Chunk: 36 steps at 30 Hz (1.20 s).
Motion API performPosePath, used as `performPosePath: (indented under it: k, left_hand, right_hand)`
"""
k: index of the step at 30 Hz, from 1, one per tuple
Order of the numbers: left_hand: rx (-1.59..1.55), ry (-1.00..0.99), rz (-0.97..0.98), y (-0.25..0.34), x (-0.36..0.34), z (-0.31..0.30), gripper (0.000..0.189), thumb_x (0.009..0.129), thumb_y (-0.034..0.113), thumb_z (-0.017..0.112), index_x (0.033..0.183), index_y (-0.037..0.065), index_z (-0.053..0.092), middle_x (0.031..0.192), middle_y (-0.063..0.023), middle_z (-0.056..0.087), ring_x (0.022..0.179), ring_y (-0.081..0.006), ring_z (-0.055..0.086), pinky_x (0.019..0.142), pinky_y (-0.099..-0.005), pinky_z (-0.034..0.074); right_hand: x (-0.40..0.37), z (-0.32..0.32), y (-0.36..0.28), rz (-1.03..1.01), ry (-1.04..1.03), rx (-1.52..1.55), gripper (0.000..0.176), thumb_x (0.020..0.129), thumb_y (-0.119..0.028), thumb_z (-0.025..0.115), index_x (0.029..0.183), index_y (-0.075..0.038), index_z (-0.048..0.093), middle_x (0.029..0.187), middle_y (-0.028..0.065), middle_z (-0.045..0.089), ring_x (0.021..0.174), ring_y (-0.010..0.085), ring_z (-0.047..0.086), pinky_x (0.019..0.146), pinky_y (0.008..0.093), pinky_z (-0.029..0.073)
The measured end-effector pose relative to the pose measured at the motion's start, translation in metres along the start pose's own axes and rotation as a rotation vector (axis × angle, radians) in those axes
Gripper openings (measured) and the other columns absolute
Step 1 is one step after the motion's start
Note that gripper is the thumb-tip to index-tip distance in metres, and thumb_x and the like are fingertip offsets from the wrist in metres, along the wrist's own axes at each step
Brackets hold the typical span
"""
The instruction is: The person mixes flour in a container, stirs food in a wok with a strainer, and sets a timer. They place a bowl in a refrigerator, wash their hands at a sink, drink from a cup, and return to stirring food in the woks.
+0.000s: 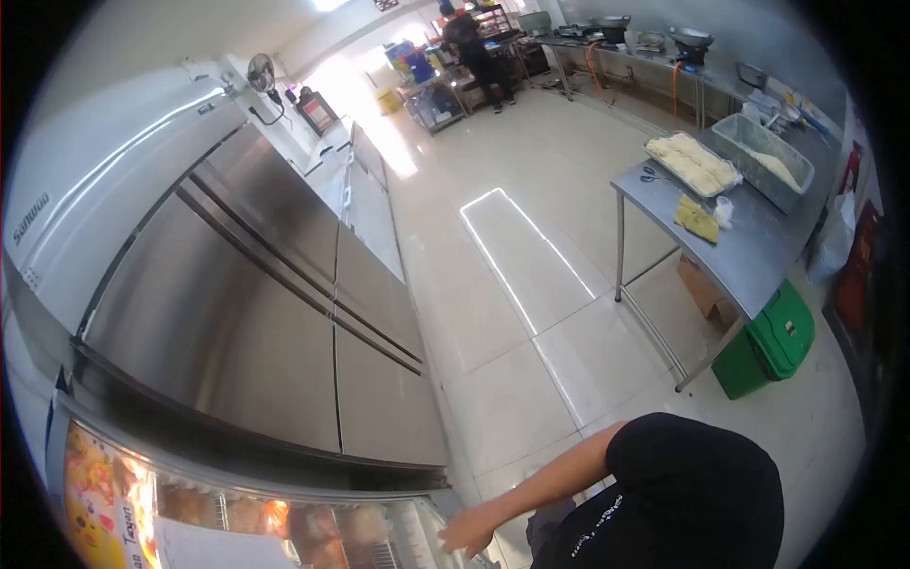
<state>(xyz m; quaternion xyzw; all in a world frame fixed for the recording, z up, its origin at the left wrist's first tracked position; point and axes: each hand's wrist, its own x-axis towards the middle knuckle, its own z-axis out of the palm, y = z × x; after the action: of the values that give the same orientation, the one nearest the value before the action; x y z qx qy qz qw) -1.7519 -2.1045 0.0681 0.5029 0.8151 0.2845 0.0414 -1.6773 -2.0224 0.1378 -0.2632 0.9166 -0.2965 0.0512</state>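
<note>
Left hand (pixel 466 533) is laid on the right end of the glass-topped display freezer (pixel 313 531) at bottom left, fingers half curled; whether anything is gripped cannot be told. Right hand is not seen. Steel fridge (pixel 284 313) is set just behind

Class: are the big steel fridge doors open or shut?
Shut: the fridge doors lie flush, with only thin seams between them, and no interior shows.

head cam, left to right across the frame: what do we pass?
fridge → co-worker's hand → tray → green bin
</note>
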Motion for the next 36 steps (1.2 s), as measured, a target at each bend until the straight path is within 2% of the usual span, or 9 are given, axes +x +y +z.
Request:
performPosePath:
  k: [5, 13, 16, 20, 21, 23, 24, 31, 36]
  left_hand:
    - [-0.111, -0.328, -0.271, -0.064, 0.019, 0.075, 0.046, 0.079, 0.025, 0.053, 0.119, 0.004, 0.045, 0.107, -0.0162, 0.057, 0.095, -0.0277, 0.054, 0.081, -0.0375, 0.043]
    - [-0.158, -0.519, -0.872, -0.18, 0.116, 0.118, 0.049, 0.079, 0.028, 0.055, 0.121, 0.004, 0.044, 0.105, -0.0159, 0.058, 0.09, -0.0265, 0.056, 0.077, -0.0363, 0.044]
    - [-0.235, -0.545, -1.023, -0.199, 0.168, 0.137, 0.05, 0.079, 0.029, 0.055, 0.121, 0.004, 0.044, 0.104, -0.0157, 0.058, 0.088, -0.0261, 0.057, 0.075, -0.0358, 0.045]
    - [-0.515, -0.522, -1.132, -0.181, 0.271, 0.19, 0.052, 0.079, 0.03, 0.056, 0.122, 0.005, 0.043, 0.103, -0.0155, 0.058, 0.086, -0.0255, 0.058, 0.073, -0.0352, 0.045]
    - [-0.569, -0.528, -1.093, -0.16, 0.304, 0.204, 0.052, 0.079, 0.031, 0.056, 0.122, 0.005, 0.043, 0.102, -0.0155, 0.059, 0.085, -0.0254, 0.058, 0.073, -0.035, 0.046]
    - [-0.172, -0.674, -0.113, -0.092, 0.395, 0.241, 0.044, 0.081, 0.029, 0.055, 0.121, 0.01, 0.047, 0.098, -0.0175, 0.06, 0.078, -0.0192, 0.06, 0.067, -0.0304, 0.047]
    - [-0.256, -0.697, -0.031, -0.051, 0.438, 0.251, 0.043, 0.081, 0.029, 0.055, 0.119, 0.01, 0.048, 0.095, -0.0169, 0.061, 0.076, -0.0206, 0.06, 0.067, -0.0304, 0.047]
    - [-0.483, -0.763, 0.009, 0.046, 0.61, 0.315, 0.038, 0.08, 0.029, 0.057, 0.111, 0.008, 0.054, 0.087, -0.0168, 0.061, 0.075, -0.0235, 0.06, 0.07, -0.0338, 0.047]
    - [0.123, -1.169, 0.116, -0.051, 0.651, 0.384, 0.036, 0.08, 0.031, 0.056, 0.107, 0.008, 0.055, 0.084, -0.0096, 0.063, 0.072, -0.0175, 0.061, 0.062, -0.032, 0.048]
  right_hand:
    - [-0.013, -0.011, 0.137, 0.038, -0.067, 0.157, 0.042, 0.073, -0.031, 0.061, 0.106, -0.006, 0.054, 0.102, 0.0193, 0.055, 0.096, 0.0352, 0.053, 0.082, 0.0442, 0.042]
    - [-0.28, -0.014, 0.423, 1.147, 0.285, 0.145, 0.023, 0.075, -0.024, 0.052, 0.085, -0.005, 0.06, 0.086, 0.0173, 0.061, 0.082, 0.0356, 0.058, 0.069, 0.0452, 0.046]
    - [-0.419, -0.004, 0.411, 1.718, 0.386, 0.126, 0.021, 0.072, -0.019, 0.053, 0.084, -0.004, 0.062, 0.091, 0.0176, 0.061, 0.085, 0.0333, 0.058, 0.072, 0.0432, 0.047]
    - [-0.521, 0.044, 0.343, 2.042, 0.813, 0.283, 0.02, 0.067, -0.012, 0.052, 0.08, 0.001, 0.062, 0.079, 0.0193, 0.062, 0.075, 0.0313, 0.061, 0.067, 0.041, 0.047]
    - [-0.531, 0.053, 0.324, 2.101, 0.888, 0.328, 0.019, 0.067, -0.011, 0.052, 0.079, 0.0, 0.063, 0.076, 0.0189, 0.062, 0.071, 0.0295, 0.061, 0.064, 0.0401, 0.048]
    - [-0.531, 0.051, 0.277, 2.194, 0.883, 0.563, 0.018, 0.068, -0.012, 0.053, 0.079, -0.002, 0.063, 0.071, 0.0164, 0.061, 0.063, 0.0257, 0.061, 0.057, 0.0379, 0.049]
    - [-0.525, 0.052, 0.258, 2.263, 0.899, 0.696, 0.018, 0.069, -0.013, 0.054, 0.08, -0.002, 0.064, 0.071, 0.0154, 0.061, 0.06, 0.0244, 0.061, 0.055, 0.0372, 0.048]
    - [-0.538, 0.099, 0.293, 2.164, 0.663, 1.165, 0.028, 0.073, -0.027, 0.057, 0.086, -0.002, 0.064, 0.08, 0.0088, 0.064, 0.069, 0.021, 0.062, 0.06, 0.0378, 0.05]
    - [-0.526, 0.004, 0.345, 2.008, 1.307, 0.611, 0.028, 0.073, -0.028, 0.058, 0.091, -0.007, 0.061, 0.077, 0.0105, 0.063, 0.069, 0.0212, 0.06, 0.067, 0.034, 0.048]
